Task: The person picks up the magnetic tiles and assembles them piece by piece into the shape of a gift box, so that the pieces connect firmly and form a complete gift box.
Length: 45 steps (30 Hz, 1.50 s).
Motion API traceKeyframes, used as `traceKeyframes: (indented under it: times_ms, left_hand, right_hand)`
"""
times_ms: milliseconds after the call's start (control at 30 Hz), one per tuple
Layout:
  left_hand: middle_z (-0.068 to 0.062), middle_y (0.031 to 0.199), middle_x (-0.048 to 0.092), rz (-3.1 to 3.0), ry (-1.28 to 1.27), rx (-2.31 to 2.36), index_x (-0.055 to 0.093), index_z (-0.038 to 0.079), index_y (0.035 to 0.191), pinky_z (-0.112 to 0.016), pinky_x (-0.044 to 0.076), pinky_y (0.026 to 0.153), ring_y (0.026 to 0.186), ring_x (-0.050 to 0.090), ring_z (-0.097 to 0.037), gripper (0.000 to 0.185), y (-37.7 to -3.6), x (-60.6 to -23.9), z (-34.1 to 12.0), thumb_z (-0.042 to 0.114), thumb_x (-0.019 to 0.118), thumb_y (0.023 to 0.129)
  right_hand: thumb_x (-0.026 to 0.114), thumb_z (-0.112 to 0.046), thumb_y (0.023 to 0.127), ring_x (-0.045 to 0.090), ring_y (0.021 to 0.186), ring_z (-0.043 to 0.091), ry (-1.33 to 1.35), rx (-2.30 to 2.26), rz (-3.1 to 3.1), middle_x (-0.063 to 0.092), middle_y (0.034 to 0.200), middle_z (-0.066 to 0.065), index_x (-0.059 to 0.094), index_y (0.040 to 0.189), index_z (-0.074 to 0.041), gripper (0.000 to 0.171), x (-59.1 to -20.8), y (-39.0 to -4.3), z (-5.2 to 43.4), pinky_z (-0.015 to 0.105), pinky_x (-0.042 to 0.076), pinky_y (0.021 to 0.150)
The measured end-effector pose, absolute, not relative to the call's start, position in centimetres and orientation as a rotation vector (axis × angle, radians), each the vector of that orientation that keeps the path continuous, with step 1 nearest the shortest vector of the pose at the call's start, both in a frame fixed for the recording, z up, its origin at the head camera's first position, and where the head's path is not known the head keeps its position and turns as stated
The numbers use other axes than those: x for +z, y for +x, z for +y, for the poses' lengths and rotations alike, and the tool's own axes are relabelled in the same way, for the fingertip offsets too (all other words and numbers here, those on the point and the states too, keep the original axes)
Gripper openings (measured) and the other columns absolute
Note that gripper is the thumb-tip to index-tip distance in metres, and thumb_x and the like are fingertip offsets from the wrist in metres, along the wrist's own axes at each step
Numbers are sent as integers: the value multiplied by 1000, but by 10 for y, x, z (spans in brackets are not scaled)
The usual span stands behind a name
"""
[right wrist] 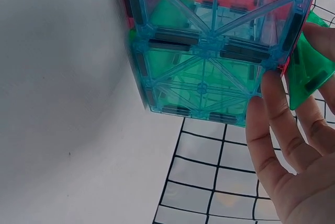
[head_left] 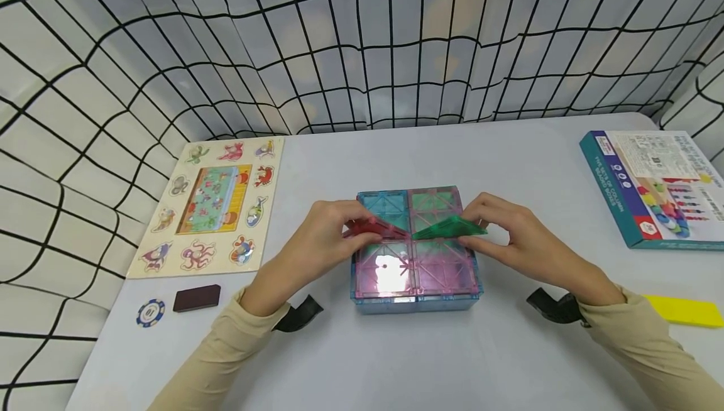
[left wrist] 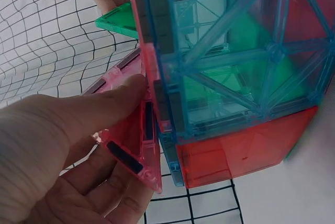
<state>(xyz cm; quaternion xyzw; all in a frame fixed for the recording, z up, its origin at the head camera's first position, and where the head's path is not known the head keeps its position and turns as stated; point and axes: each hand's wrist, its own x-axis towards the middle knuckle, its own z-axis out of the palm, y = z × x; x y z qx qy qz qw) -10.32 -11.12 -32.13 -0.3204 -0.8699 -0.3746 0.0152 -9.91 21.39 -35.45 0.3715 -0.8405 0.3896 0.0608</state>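
Observation:
In the middle of the table stands a low block of see-through magnetic tiles (head_left: 415,303), with blue sides and a top of pink, blue and green squares. My left hand (head_left: 325,235) pinches a red triangular magnetic tile (head_left: 376,227) between thumb and fingers, tilted above the block's top. From the other side my right hand (head_left: 515,241) pinches a green triangular magnetic tile (head_left: 447,227), also tilted. The two tiles' inner tips come close together over the middle; whether they touch I cannot tell. In the right wrist view, fingertips (right wrist: 256,114) of my right hand lie at the block's edge.
A sea-animal puzzle board (head_left: 215,210) lies at the left, with a dark brown block (head_left: 197,298) and a poker chip (head_left: 150,313) nearer me. On the right are a boxed game (head_left: 667,191) and a yellow piece (head_left: 684,310). Black netting (head_left: 362,46) rises behind the table.

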Motion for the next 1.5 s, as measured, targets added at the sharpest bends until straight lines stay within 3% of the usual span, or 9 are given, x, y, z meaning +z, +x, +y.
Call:
traceKeyframes:
  times_ms: [400, 867, 1200, 1500]
  left_hand:
    - [-2, 94, 74, -2732, -995, -1134, 79, 2, 106, -27, 59, 75, 85, 68, -13, 24, -99, -321, -117, 0, 87, 83]
    - [-2, 91, 76, -2724, -944, -1146, 81, 1, 100, -25, 56, 68, 79, 65, -11, 17, -99, -321, -121, 4, 87, 84]
    - [4, 91, 77, -2476, -790, -1284, 81, 7, 96, -23, 51, 70, 82, 63, -11, 14, -97, -306, -137, 2, 87, 84]
    - [6, 91, 74, -2400, -942, -1394, 80, 9, 98, -24, 50, 72, 83, 62, -11, 14, -91, -303, -120, 1, 84, 86]
  right_hand:
    - [87, 4, 81, 58, 96, 8, 1133, 1167, -2549, 62, 105, -11, 72, 111, -18, 41, -354, -98, 214, 15, 49, 86]
    - [86, 7, 80, 62, 91, 6, 1098, 1125, -2500, 65, 101, -13, 74, 104, -17, 36, -350, -96, 213, 15, 52, 80]
    - [91, 8, 72, 60, 90, 9, 1086, 1030, -2467, 70, 93, -11, 78, 99, -12, 36, -343, -100, 205, 12, 48, 78]
    - [90, 4, 76, 58, 85, 9, 1229, 994, -2488, 73, 91, -10, 81, 98, -10, 27, -327, -108, 175, 28, 54, 69]
